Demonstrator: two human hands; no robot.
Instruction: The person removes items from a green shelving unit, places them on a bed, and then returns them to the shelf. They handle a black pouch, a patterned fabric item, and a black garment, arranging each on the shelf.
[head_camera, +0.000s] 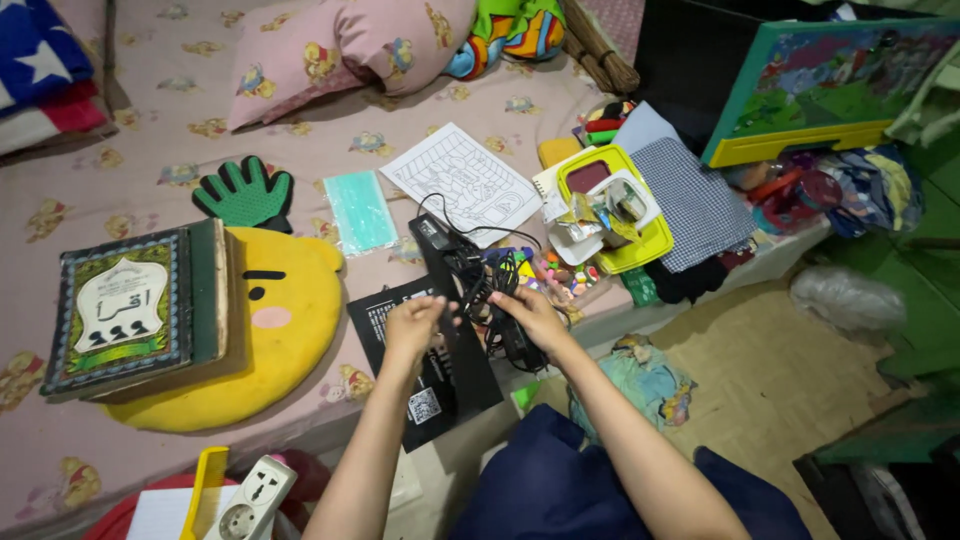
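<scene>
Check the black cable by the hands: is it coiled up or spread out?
Partly bundled. The black cable lies in loose tangled loops between the left hand and right hand, one strand trailing over the colouring sheet.

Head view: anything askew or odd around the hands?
Yes. The black cable is a tangled bundle between the left hand and right hand, not coiled. The black box under them overhangs the bed edge. The yellow tray is heaped with loose wrappers.
</scene>
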